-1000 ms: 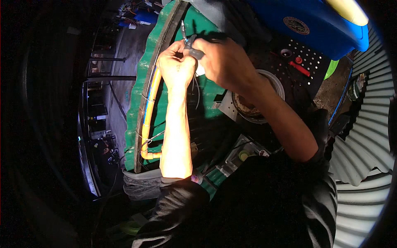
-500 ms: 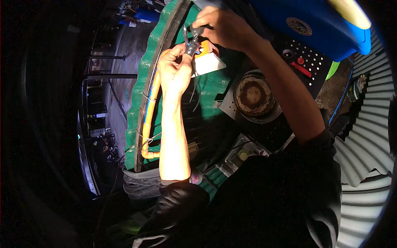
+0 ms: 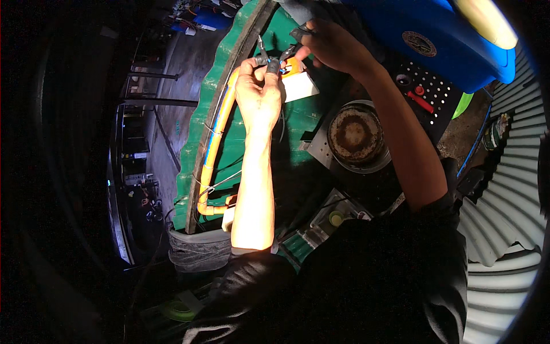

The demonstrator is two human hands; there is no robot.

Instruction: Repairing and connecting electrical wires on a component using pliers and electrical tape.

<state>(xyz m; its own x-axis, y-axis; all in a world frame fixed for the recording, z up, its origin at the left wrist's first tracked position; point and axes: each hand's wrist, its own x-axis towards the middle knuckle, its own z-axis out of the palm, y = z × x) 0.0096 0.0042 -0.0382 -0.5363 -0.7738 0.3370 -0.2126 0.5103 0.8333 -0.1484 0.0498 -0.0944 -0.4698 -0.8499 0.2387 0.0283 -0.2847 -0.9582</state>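
Observation:
In the sunlight at upper centre, my left hand pinches dark-wrapped wire ends between thumb and fingers. Thin dark leads stick up from them, with a bit of blue wire beside. Just right of these is an orange electrical box with a white cover plate. Above the box and to the right, my right hand is closed on a small dark piece, which looks like black tape; its exact kind is unclear. An orange conduit pipe runs down beside my left forearm.
Behind the wires stands a green corrugated sheet with a dark frame edge. A stained round pan lies under my right forearm. A perforated black board holds a red tool, next to a blue bin. White corrugated sheeting curves at right.
My right hand has moved right, away from my left fingers, with the dark piece. The wire leads now stand farther apart. My left hand sits slightly further right in view.

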